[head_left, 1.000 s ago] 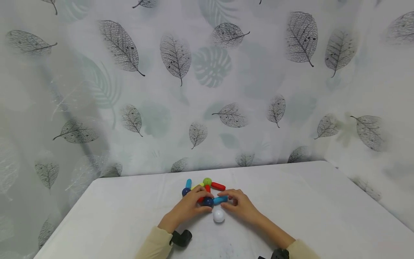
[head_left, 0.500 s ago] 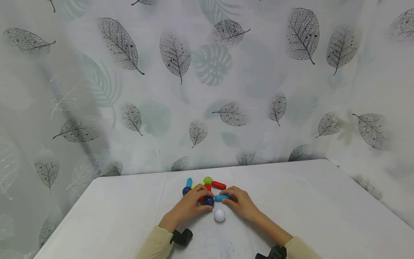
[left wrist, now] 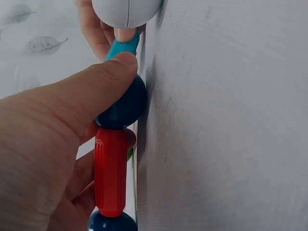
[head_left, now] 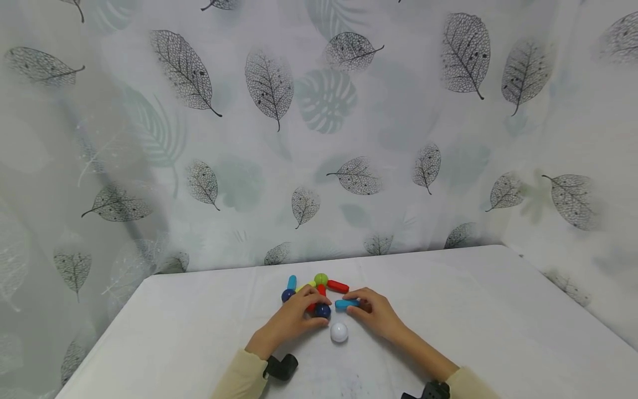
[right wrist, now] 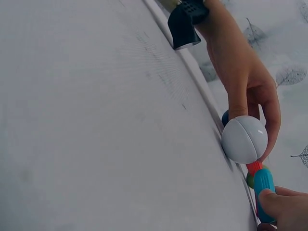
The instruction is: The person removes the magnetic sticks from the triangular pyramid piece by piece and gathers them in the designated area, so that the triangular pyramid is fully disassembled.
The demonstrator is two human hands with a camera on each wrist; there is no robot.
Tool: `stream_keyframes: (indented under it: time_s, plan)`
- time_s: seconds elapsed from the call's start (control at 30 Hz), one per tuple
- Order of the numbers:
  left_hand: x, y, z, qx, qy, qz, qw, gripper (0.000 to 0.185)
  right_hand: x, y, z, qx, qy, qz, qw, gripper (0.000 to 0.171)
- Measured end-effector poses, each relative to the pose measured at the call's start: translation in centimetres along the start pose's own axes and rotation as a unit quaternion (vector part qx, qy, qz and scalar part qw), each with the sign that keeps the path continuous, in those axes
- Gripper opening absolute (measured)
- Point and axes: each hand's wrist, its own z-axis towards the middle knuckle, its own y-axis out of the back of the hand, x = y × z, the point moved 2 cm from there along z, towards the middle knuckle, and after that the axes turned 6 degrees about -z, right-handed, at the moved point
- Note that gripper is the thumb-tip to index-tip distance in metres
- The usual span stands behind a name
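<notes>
Between thumb and fingers my left hand grips a dark blue ball at the near end of a ball-and-rod toy figure. In the left wrist view a red rod joins this ball to another dark blue ball. My right hand pinches a light blue rod, its free end pointing at the held ball across a small gap. A loose white ball lies on the table, just nearer than both hands. The left hand covers part of the figure.
Beyond the hands the figure continues with a green ball, a red rod, a second dark blue ball and a light blue rod. A white cloth covers the table; a leaf-print curtain hangs behind it.
My right hand has drawn the light blue rod slightly to the right, away from the dark blue ball, and a gap has opened between them. The left hand stays in place.
</notes>
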Motion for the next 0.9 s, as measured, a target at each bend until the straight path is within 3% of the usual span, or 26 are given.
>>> stream_keyframes:
  time_s: [0.3, 0.57, 0.9]
  plan:
    - [-0.1, 0.1, -0.1, -0.004, 0.0, 0.002, 1.0, 0.033, -0.3, 1.4, -0.6, 0.042, -0.044, 0.005, 0.998, 0.021]
    - [-0.1, 0.1, -0.1, 0.0, 0.003, -0.003, 1.0, 0.033, -0.9, 2.8, -1.6, 0.093, 0.017, 0.031, 0.995, 0.021]
    - [0.0, 0.0, -0.1, 0.005, 0.003, 0.0, 1.0, 0.034, -1.4, 3.5, -2.6, 0.147, 0.036, 0.095, 0.984, 0.023]
